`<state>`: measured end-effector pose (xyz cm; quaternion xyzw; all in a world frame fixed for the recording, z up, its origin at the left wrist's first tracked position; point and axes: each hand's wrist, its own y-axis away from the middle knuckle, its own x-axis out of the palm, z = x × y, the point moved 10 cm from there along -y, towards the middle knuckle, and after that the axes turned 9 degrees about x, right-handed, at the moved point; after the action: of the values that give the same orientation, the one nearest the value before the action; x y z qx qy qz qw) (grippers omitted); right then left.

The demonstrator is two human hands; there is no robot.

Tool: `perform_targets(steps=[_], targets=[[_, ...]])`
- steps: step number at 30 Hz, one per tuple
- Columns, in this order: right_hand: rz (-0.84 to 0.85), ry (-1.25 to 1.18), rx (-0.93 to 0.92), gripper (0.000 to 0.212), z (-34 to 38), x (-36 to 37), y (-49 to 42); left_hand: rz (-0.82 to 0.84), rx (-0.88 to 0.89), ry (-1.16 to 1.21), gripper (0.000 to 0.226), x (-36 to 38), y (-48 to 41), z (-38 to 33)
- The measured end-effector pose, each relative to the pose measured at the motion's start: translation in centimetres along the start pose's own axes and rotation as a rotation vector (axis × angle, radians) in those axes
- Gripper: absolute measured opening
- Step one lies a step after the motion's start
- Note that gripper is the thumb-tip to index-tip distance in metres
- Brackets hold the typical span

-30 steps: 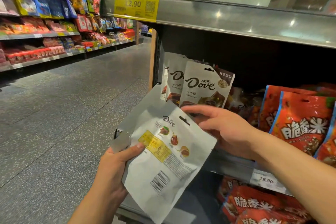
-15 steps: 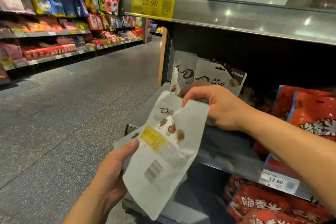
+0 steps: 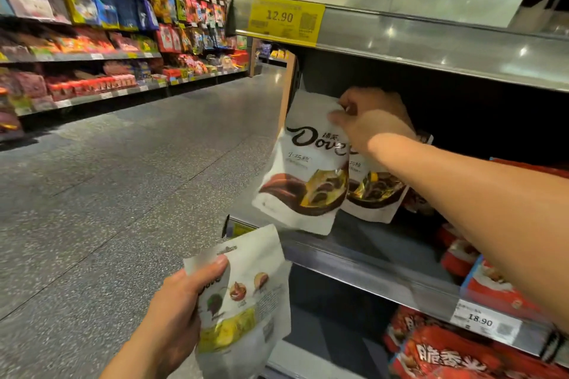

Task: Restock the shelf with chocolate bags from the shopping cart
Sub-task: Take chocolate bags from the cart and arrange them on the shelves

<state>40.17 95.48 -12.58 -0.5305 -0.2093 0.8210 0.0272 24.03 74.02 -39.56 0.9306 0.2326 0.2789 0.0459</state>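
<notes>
Choc bag (image 3: pixel 303 175), white, brown swirl, Dove logo

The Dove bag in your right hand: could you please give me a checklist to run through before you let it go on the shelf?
1. Grip: ok, the right hand pinches the front Dove bag at its top.
2. Facing: ok, the logo faces the aisle.
3. Upright: not ok, it leans.
4. Bottom seated on the shelf: cannot tell.
5. Row: ok, it sits in front of the rear Dove bag.
6. Next bag ready: ok, the left hand holds the spare bag.
</notes>
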Motion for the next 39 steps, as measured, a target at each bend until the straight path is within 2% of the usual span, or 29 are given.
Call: perform_targets(steps=[2,7,12,16,18,22,25,26,27,29,31,32,34,35,36,37,39], targets=[[0.007,0.090,-0.029,0.011,0.5,1.1,-0.5,-0.002,0.000,-0.004,0.036,-0.5,0.0,-0.4],[-0.110,0.173,-0.045,0.021,1.3,1.3,-1.2,0.006,0.001,-0.023,0.033,-1.2,0.1,-1.3],[-0.057,0.122,-0.032,0.014,1.6,2.1,-2.0,0.016,0.012,-0.016,0.031,-1.3,-0.2,-2.0],[-0.077,0.102,-0.029,0.011,2.0,2.7,-2.3,0.036,0.048,-0.039,0.040,-0.8,-0.3,-2.8],[-0.065,0.093,-0.025,0.012,2.4,3.2,-2.6,0.042,0.061,-0.046,0.038,-0.7,-0.3,-3.0],[-0.006,0.140,0.043,0.021,2.4,4.5,-2.6,0.053,0.077,-0.064,0.034,-0.1,-0.2,-3.5],[-0.006,0.194,0.060,0.052,2.5,4.3,-1.3,0.035,0.094,-0.070,0.031,0.5,-0.1,-4.3],[-0.013,0.168,0.061,0.055,2.5,3.9,-0.3,0.031,0.097,-0.071,0.031,0.7,0.0,-4.6],[-0.012,0.119,0.047,0.049,2.7,3.4,1.0,0.024,0.101,-0.067,0.030,1.1,0.0,-5.0],[0.067,-0.011,-0.023,0.028,3.5,3.4,4.4,0.005,0.131,-0.061,0.027,2.0,0.4,-6.1],[0.152,-0.069,-0.121,0.035,4.6,3.7,8.0,-0.034,0.193,-0.068,0.020,3.1,0.8,-7.3],[0.253,-0.095,-0.112,0.045,4.9,4.4,9.9,-0.057,0.253,-0.123,0.017,3.7,1.2,-8.1],[0.659,-0.264,0.092,0.068,4.5,7.6,13.5,-0.050,0.447,-0.407,0.016,5.9,2.5,-10.0],[0.845,-0.367,0.225,0.073,4.2,8.9,15.3,-0.025,0.532,-0.592,0.022,7.6,3.4,-10.6],[0.952,-0.450,0.313,0.072,4.1,9.4,16.4,-0.012,0.596,-0.766,0.027,9.1,4.4,-10.8],[0.994,-0.516,0.359,0.062,3.9,9.3,16.8,-0.009,0.654,-0.906,0.030,10.6,5.3,-10.8],[0.963,-0.632,0.393,0.022,3.1,8.3,16.1,0.007,0.771,-1.054,0.030,12.8,6.8,-10.9]])
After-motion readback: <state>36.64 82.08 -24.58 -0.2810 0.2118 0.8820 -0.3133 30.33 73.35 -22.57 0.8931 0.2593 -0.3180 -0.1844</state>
